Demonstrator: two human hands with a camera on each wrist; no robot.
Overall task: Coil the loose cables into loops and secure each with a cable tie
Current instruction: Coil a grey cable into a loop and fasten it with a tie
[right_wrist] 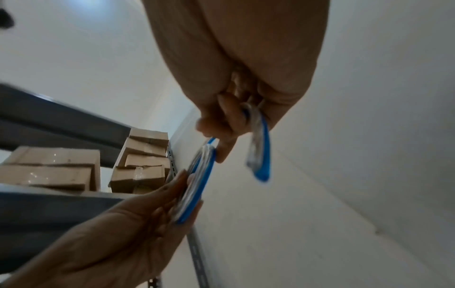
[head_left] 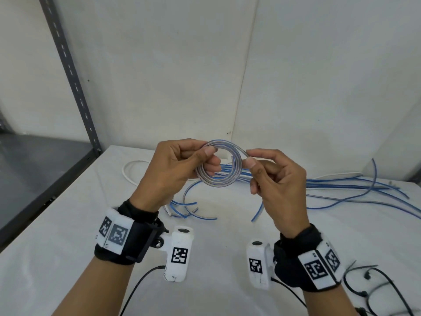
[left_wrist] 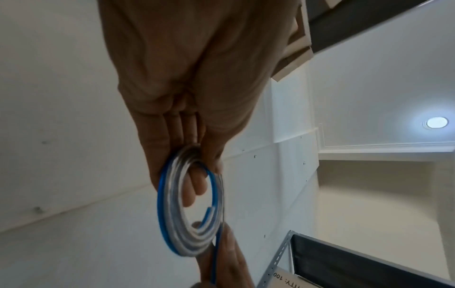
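A clear-and-blue flat cable is wound into a small coil of about three turns, held up above the white table. My left hand pinches the coil's left side between thumb and fingers. My right hand pinches the coil's right side, where the cable's free end lies. The left wrist view shows the coil edge-on under my fingers. In the right wrist view the coil sits between both hands. Black cable ties lie on the table at the front right.
Several loose blue and clear cables sprawl across the table behind my hands, with short pieces near the middle and a white cable at the left. A grey metal shelf with cardboard boxes stands left of the table.
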